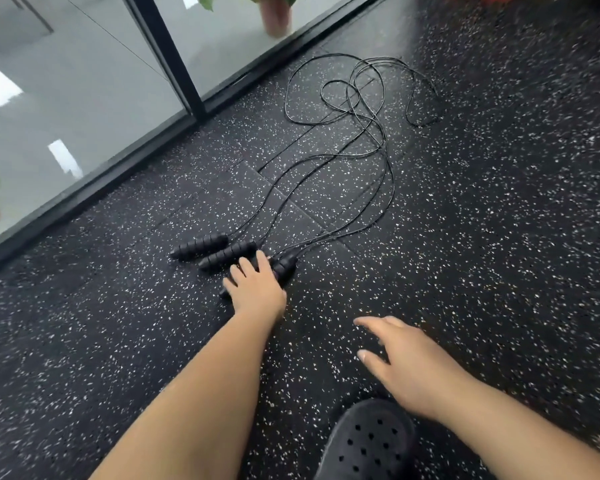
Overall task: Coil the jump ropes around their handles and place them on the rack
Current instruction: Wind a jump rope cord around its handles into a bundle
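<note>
Jump ropes [357,114] loose on speckled floor [499,237], tangled toward glass wall [84,116]. Cords [392,183] thin, limp, springy; likely to snag. Ribbed handles [201,244] look light and grippy: best hold. Left hand [257,289] rests on nearer handle pair [286,265], fingers extended. Right hand [406,362] spread, holding nothing.

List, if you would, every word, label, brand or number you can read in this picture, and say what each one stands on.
No readable text shows anywhere in this view.
On the black ribbed foam jump-rope handles: no brand or label visible.
On the black perforated clog: no marking visible.
On the speckled black rubber floor and the glass wall panels: no signs or lettering.
</note>
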The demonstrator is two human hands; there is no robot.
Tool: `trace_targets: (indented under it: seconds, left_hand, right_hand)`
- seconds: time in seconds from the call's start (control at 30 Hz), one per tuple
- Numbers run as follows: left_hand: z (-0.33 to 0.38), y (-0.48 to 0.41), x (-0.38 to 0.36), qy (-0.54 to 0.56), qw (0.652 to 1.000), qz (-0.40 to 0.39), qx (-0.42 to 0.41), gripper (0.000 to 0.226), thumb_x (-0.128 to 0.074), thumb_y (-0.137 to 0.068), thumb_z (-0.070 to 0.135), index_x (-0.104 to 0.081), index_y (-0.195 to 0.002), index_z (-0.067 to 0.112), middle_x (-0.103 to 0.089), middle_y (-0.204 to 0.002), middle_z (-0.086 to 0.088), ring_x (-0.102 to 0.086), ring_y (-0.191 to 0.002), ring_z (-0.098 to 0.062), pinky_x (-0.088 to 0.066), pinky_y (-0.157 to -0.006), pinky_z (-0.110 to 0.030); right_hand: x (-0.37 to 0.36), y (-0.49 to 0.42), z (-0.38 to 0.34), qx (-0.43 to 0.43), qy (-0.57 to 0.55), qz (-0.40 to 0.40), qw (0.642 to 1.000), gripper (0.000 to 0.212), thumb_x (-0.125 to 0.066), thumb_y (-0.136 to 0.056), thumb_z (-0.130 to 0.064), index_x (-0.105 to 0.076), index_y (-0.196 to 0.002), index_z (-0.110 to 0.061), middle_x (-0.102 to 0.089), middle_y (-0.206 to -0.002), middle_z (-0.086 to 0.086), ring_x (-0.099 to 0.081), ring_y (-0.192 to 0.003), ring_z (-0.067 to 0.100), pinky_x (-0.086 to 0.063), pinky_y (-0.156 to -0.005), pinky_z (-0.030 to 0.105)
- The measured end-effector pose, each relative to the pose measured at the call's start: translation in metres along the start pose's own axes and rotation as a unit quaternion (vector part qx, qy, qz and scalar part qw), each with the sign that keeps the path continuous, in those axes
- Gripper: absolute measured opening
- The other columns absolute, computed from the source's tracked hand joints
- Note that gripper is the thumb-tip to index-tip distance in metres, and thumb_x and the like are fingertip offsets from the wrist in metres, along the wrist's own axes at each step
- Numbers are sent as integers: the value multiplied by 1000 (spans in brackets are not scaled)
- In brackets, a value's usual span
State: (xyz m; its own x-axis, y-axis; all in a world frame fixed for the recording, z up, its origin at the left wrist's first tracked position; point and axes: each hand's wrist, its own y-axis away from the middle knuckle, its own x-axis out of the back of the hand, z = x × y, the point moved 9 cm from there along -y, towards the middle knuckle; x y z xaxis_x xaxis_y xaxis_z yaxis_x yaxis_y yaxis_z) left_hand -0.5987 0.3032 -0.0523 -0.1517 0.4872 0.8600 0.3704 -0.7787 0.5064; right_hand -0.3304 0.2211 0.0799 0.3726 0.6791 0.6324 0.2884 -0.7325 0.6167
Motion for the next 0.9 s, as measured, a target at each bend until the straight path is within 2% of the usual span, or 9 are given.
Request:
trace_targets:
  seconds: [0.07, 0.13, 0.23, 0.3, 0.4, 0.47, 0.6, 0.77, 0.9]
  left_hand:
    - [-4, -10, -4, 13, 999, -10, 32, 100, -62, -99, 53, -1, -170, 17, -23, -169, -20, -24, -155, -43, -18, -125, -67]
    - [-5, -17, -9, 14, 999, -11, 39, 92, -63, -100, 49, -11, -168, 15, -29, -164, -17, -30, -150, -41, -29, -119, -67]
    - [-10, -22, -17, -7, 1000, -11, 24, 78, -64, -100, 47, -27, -160, 14, -35, -154, -15, -36, -142, -39, -44, -109, -60]
    - [-7, -19, -23, 0, 1000, -25, 10, 75, -67, -99, 49, -34, -154, 11, -39, -151, -16, -39, -141, -39, -49, -105, -58]
    - [5, -6, -20, -3, 1000, -6, -21, 67, -69, -97, 49, -39, -142, 10, -45, -144, -15, -48, -133, -38, -51, -100, -54]
    - [18, 7, -16, 2, 998, 8, -55, 67, -73, -95, 48, -38, -140, 11, -47, -141, -15, -54, -128, -38, -52, -98, -52]
    - [46, 36, -1, 35, 994, -7, -105, 90, -70, -99, 47, -17, -162, 10, -40, -149, -16, -56, -130, -39, -51, -103, -52]
    - [91, 87, 57, 90, 977, 10, -191, 88, -70, -99, 41, -15, -162, 16, -42, -144, -12, -60, -123, -39, -52, -99, -52]
    - [137, 145, 118, 107, 955, 14, -276, 96, -70, -99, 39, -5, -168, 22, -36, -154, -11, -62, -124, -38, -52, -103, -51]
  right_hand:
    - [-4, 2, 4, 4, -4, -3, 1000, 53, -49, -109, -46, -33, -159, -47, -43, -154, -22, -49, -135, 7, -46, -108, 32]
    - [-5, 5, 12, 2, -10, -3, 1000, 52, -50, -109, -46, -34, -158, -48, -42, -155, -23, -48, -138, 6, -45, -112, 33]
    - [-6, 8, 20, -3, -22, 2, 1000, 51, -50, -108, -46, -37, -157, -48, -45, -154, -24, -48, -138, 5, -46, -112, 33]
    - [-6, 11, 26, -11, -30, 9, 999, 50, -51, -108, -46, -38, -157, -47, -47, -153, -23, -48, -137, 4, -46, -112, 33]
    - [-7, 16, 31, -15, -26, 9, 1000, 49, -50, -109, -45, -39, -156, -46, -48, -151, -22, -49, -136, 6, -46, -112, 33]
    - [-4, 20, 33, -17, -26, 12, 999, 48, -50, -109, -45, -40, -156, -45, -49, -150, -21, -49, -135, 6, -46, -112, 34]
    - [11, 30, 33, -27, -28, 30, 999, 48, -51, -109, -45, -40, -156, -45, -50, -149, -20, -52, -132, 7, -49, -108, 34]
    - [49, 54, 23, -34, -34, 61, 997, 49, -52, -108, -44, -40, -156, -43, -50, -151, -17, -54, -130, 10, -51, -106, 36]
    - [96, 91, 16, -48, -56, 108, 991, 52, -54, -107, -46, -39, -157, -43, -52, -149, -15, -57, -125, 11, -52, -104, 37]
